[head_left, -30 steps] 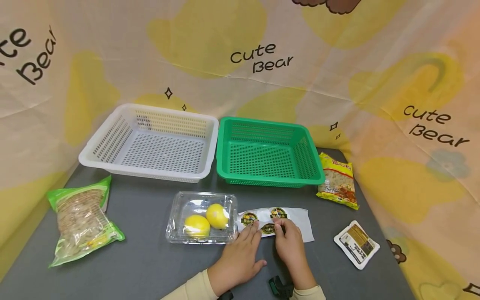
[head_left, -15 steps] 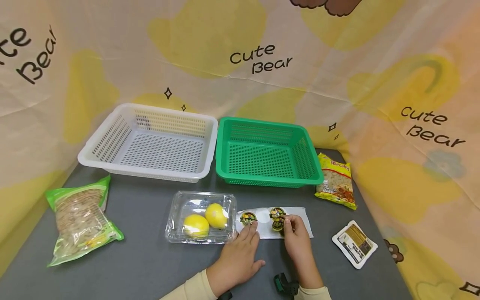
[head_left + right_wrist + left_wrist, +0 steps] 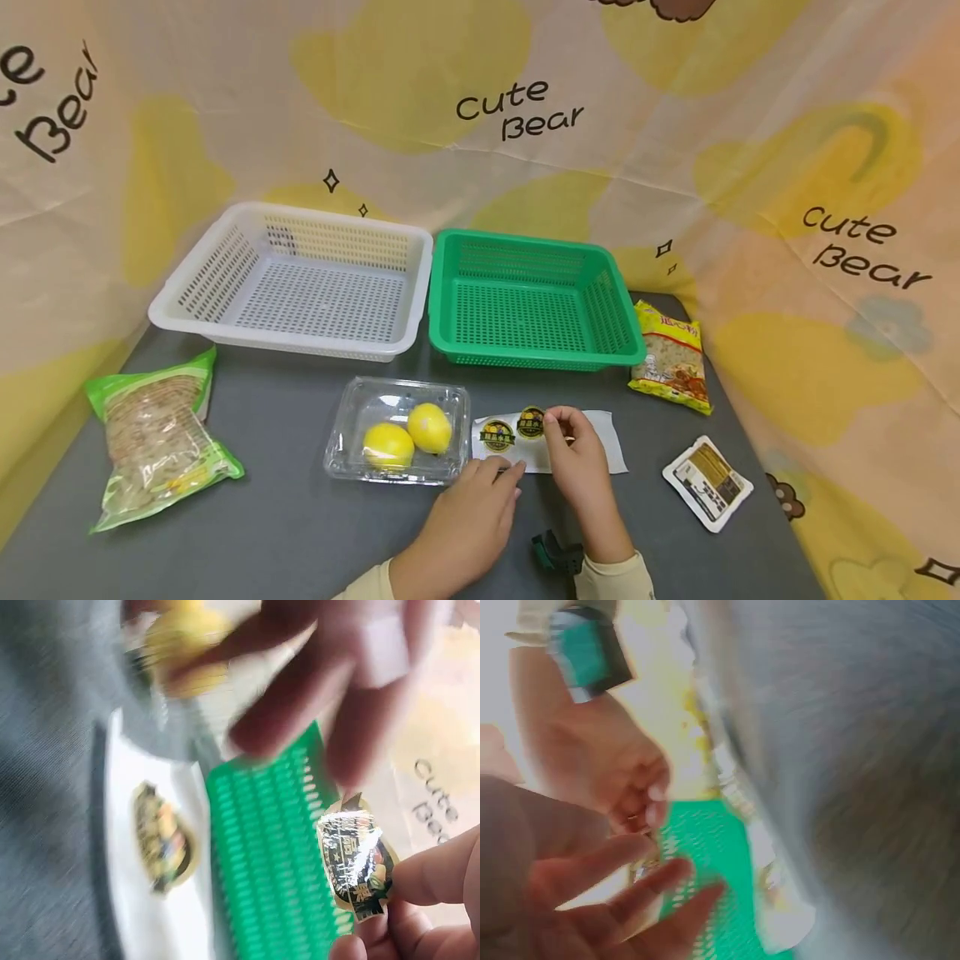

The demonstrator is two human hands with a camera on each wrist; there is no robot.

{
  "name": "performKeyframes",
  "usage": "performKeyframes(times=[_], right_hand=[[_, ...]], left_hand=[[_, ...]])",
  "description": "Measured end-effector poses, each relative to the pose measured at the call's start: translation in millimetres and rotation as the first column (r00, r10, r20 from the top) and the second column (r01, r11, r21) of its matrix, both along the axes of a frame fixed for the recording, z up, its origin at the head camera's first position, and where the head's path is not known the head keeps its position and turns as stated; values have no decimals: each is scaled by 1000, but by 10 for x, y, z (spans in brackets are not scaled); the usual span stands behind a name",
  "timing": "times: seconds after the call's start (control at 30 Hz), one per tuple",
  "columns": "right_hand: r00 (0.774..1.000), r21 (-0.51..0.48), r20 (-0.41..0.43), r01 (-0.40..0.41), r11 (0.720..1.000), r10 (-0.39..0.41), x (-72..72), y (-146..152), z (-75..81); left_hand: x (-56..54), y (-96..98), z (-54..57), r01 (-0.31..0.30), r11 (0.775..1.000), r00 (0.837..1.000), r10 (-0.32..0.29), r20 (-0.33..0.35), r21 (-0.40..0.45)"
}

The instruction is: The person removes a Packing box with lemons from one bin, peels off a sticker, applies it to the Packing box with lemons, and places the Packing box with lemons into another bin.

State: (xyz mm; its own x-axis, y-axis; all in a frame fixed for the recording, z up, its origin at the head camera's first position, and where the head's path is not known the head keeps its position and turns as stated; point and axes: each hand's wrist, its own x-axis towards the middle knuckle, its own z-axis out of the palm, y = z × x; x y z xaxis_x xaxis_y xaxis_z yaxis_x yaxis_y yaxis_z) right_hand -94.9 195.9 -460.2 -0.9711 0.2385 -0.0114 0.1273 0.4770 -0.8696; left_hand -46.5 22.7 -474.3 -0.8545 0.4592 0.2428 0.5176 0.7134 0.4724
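Observation:
My right hand (image 3: 581, 458) pinches a black-and-gold oval sticker (image 3: 356, 862) by its edge between thumb and fingers. In the head view the held sticker (image 3: 532, 422) hangs over a white backing sheet (image 3: 611, 442). Another such sticker (image 3: 497, 435) lies on the sheet's left part; the right hand hides part of the sheet. My left hand (image 3: 468, 517) is at the sheet's near left edge, and its fingers (image 3: 652, 889) are spread and hold nothing. Left of the sheet sits a clear plastic clamshell box (image 3: 341, 446) with two yellow lemons (image 3: 430, 428) inside.
At the back stand a white basket (image 3: 292, 343) and a green basket (image 3: 536, 357). A green-edged food bag (image 3: 153, 442) lies left. On the right are a yellow packet (image 3: 671, 358) and a small white packet (image 3: 708, 483). A printed cloth hangs behind.
My right hand has peeled the sticker off the sheet and moved it up and left. My left hand, flat on the sheet before, has drawn back toward the near edge with its fingers more bent.

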Motion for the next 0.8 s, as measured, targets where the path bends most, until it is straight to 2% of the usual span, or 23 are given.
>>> performKeyframes(times=[0.07, 0.13, 0.2, 0.27, 0.33, 0.43, 0.53, 0.67, 0.8], right_hand=[[1000, -13, -7, -11, 1000, 11, -23, -62, 59], [999, -24, -20, -27, 999, 27, -44, -124, 111], [999, -31, -29, -46, 998, 45, -59, -192, 155], [997, -32, -34, -71, 997, 70, -66, -271, 183], [994, -36, -42, -105, 994, 103, -69, -361, 206], [986, -54, -59, -160, 986, 157, -75, -518, 227], [974, -77, -72, -219, 973, 214, -84, -695, 236], [962, -75, -92, -264, 961, 257, -103, -906, 214], [958, -42, -112, -270, 962, 264, -134, -1037, 165]], left_hand=[[19, -84, 119, -51, 984, 999, 53, -5, 169], [0, -174, 203, -113, 946, 992, 123, -14, 304], [-53, -266, 261, -185, 907, 979, 205, -12, 379], [-127, -355, 296, -272, 874, 958, 284, 30, 404], [-201, -439, 319, -344, 846, 937, 337, 91, 408], [-297, -551, 337, -418, 808, 909, 371, 191, 416], [-357, -648, 328, -461, 770, 887, 383, 258, 442], [-385, -765, 293, -488, 733, 873, 416, 255, 474], [-389, -870, 272, -506, 728, 859, 472, 197, 463]])
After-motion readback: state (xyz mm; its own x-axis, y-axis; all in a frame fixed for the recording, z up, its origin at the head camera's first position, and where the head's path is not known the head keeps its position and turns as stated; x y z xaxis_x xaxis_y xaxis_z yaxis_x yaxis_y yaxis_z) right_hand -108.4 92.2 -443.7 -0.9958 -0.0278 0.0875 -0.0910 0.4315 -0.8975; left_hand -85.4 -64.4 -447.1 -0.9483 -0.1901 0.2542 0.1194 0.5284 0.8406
